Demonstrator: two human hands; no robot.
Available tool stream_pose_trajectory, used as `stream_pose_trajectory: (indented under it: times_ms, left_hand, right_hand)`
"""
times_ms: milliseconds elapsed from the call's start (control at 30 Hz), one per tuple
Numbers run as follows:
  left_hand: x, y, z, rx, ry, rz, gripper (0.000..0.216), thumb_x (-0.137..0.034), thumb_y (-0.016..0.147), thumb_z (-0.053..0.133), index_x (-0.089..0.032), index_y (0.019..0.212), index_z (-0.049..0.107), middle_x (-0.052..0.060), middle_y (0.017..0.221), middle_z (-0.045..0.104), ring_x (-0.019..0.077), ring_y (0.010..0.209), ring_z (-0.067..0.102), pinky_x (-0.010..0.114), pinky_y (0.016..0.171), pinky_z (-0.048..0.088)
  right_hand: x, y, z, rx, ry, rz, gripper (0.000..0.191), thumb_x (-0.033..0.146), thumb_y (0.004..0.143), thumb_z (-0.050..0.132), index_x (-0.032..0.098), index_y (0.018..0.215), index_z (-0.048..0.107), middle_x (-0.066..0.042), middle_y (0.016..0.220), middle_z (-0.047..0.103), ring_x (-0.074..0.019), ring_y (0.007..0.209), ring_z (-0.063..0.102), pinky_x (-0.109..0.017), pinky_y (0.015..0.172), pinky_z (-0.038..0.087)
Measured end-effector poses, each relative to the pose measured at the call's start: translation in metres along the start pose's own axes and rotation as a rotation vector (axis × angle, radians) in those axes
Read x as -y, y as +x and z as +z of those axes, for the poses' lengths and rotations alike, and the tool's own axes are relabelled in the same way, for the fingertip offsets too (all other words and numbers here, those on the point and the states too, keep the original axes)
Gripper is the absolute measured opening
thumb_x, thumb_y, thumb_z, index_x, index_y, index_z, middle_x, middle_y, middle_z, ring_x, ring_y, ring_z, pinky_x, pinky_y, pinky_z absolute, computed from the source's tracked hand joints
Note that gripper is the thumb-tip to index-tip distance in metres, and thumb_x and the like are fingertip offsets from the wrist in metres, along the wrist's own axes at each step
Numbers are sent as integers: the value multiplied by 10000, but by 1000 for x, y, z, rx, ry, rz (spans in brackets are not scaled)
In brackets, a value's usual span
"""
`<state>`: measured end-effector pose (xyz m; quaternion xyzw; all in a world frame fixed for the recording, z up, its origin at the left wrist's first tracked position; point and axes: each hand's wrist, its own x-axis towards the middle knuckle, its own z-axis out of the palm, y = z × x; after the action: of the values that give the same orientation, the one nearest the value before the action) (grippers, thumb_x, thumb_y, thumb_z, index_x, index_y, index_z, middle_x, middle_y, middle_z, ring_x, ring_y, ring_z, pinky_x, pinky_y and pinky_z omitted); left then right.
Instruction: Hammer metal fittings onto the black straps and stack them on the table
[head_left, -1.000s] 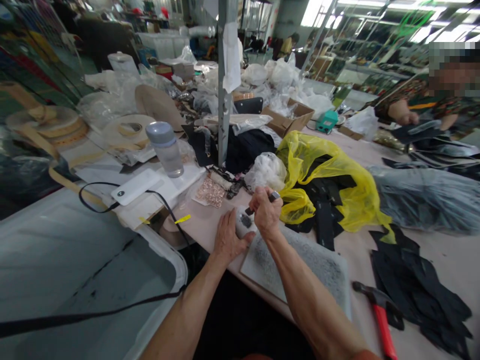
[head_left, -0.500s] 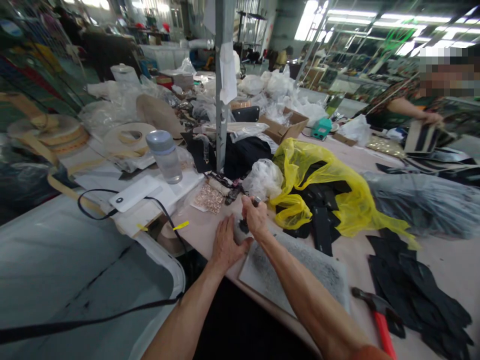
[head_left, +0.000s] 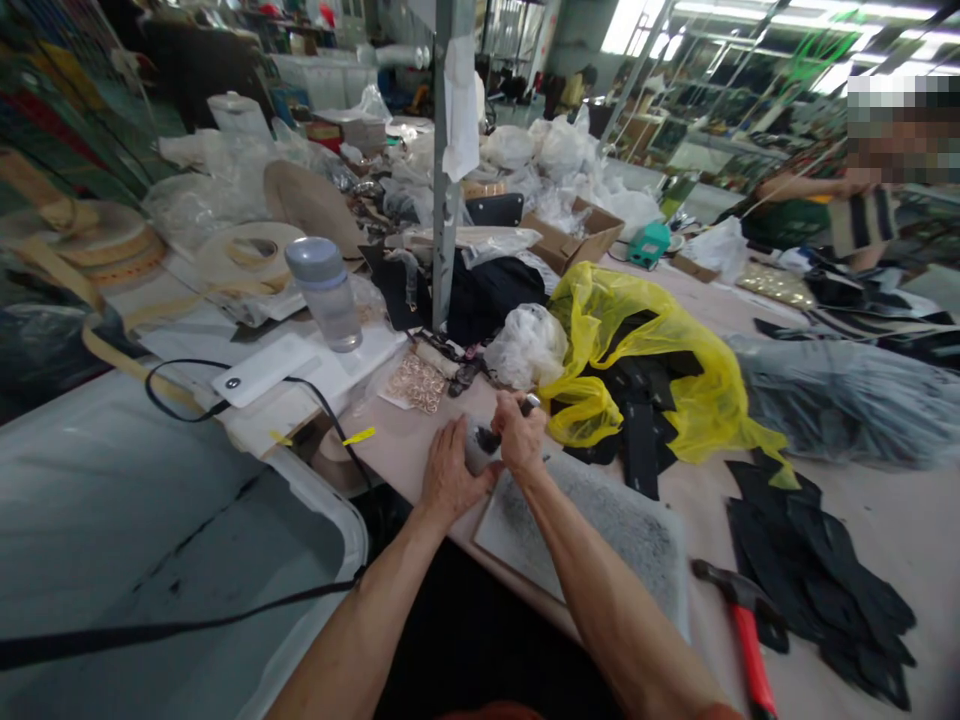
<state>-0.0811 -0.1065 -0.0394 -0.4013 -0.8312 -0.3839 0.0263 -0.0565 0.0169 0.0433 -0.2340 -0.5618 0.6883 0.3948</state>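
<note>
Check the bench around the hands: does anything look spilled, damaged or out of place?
Two things stand out. The yellow bag sprawls slack, with black pieces lying loose against it, as if spilled. The pale board, beside the hammer, is densely dark-specked, so it looks worn or soiled.

No readable text or labels.

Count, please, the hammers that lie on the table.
1: the red-handled hammer lies to the right of the grey board, beside the black pieces. Others could be hidden, for example under the yellow bag.
</note>
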Motion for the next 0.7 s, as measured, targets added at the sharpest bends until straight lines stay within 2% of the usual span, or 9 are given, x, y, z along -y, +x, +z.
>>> stream_pose_trajectory:
  times_ms: [67,233,333,467,600,700]
  left_hand:
    - [-1,0,0,-8,9,-5,923,-644,781,622,-185,1481,235,189,1425,466,367,1318,453,583,1109,377]
    - [-1,1,0,1,16,4,928,-653,783,616,-167,1480,243,199,1407,479,366,1312,460,577,1108,377]
    - [0,0,2,-21,25,3,916,-651,789,609,-165,1477,249,201,1417,471,366,1318,457,581,1101,380]
    - [2,-1,5,-16,29,7,921,-639,784,614,-158,1480,251,203,1420,470,365,1318,457,576,1113,366]
    - [4,-2,6,-26,29,1,887,-608,795,610,-153,1474,265,205,1415,472,372,1322,452,576,1108,371]
    - [5,-1,5,-33,20,17,887,-610,786,621,-142,1462,288,215,1413,472,374,1314,459,573,1101,378]
  right_hand:
    - [0,0,-1,22,-36,33,466,523,780,670,230,562,380,91,451,347,-65,385,308,-220,378,299]
    - [-1,-4,-3,-13,-25,-38,449,535,816,630,229,584,396,84,468,361,-74,410,345,-225,412,335]
    - [-5,-6,-2,34,-81,20,462,543,798,650,226,565,408,84,451,360,-73,396,332,-225,398,319]
    - [-4,-9,0,54,-98,-34,451,537,828,621,225,568,426,75,455,383,-83,412,347,-232,424,337]
    - [0,-9,2,135,-194,-10,456,547,829,613,222,563,436,64,459,407,-89,429,360,-240,439,332]
    - [-2,-10,5,118,-205,-20,455,562,859,548,230,578,413,65,475,397,-95,446,358,-245,467,345]
